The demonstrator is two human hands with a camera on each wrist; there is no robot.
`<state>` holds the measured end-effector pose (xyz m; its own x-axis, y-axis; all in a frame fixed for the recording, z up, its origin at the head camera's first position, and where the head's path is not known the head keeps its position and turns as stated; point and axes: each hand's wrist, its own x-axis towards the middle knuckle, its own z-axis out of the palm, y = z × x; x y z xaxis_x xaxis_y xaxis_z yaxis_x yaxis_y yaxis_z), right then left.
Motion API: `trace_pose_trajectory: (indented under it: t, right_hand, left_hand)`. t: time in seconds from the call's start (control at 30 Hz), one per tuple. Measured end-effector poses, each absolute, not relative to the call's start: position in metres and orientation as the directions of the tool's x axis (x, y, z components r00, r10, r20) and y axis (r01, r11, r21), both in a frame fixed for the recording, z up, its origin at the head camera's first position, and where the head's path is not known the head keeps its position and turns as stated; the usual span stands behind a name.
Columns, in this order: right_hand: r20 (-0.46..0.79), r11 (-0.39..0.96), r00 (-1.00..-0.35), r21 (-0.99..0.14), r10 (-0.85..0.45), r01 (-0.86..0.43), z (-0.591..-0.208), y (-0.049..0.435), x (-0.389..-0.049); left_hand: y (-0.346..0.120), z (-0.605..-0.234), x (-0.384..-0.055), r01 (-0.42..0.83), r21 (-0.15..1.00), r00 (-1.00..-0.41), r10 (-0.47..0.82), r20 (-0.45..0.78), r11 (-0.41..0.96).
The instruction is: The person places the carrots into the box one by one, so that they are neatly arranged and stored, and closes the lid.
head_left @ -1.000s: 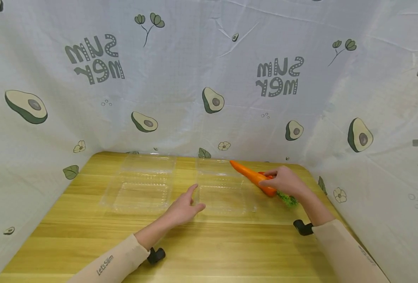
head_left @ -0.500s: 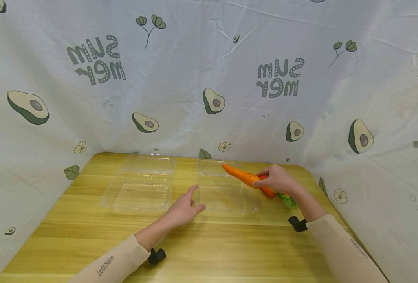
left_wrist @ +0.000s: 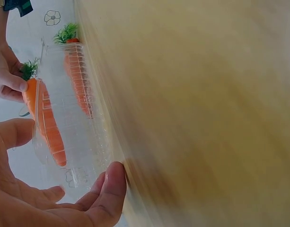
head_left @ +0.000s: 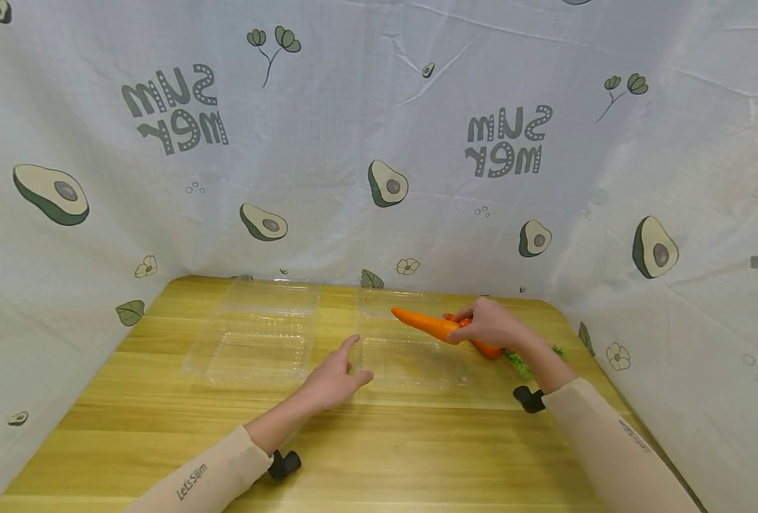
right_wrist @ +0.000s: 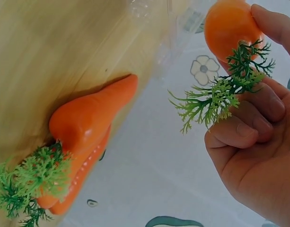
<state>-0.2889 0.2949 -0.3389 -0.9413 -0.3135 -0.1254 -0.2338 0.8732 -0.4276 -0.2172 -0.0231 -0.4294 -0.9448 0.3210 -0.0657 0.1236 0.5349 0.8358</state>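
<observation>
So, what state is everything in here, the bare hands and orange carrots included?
Orange tapered carrot with green leaves: held, lifted off the wooden table.
Second orange, leafy carrot: lying on the table.
Red-orange item against it: partly hidden, state unclear.
Left clear plastic box: lid open.
Right clear plastic box: lid open.
Right hand: pinching the lifted carrot.
Left hand: fingers extended, beside the right box.
White avocado-print cloth: hanging, creased.
</observation>
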Motion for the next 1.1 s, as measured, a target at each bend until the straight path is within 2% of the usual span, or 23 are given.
trace_pose_trajectory:
  t: [0.57,1.1]
  right_hand:
    - [-0.139,0.854,-0.900,-0.404,-0.413,-0.329,-0.336,0.276,-0.293]
    - [-0.174,0.878,-0.886,-0.311,-0.429,-0.364,-0.343,0.262,-0.299]
  left_hand:
    - [-0.022,-0.430,-0.217,0.132,0.830,-0.945,0.321,-0.060,0.542]
    - [-0.021,-0.429,-0.215,0.124,0.815,-0.952,0.300,-0.063,0.566]
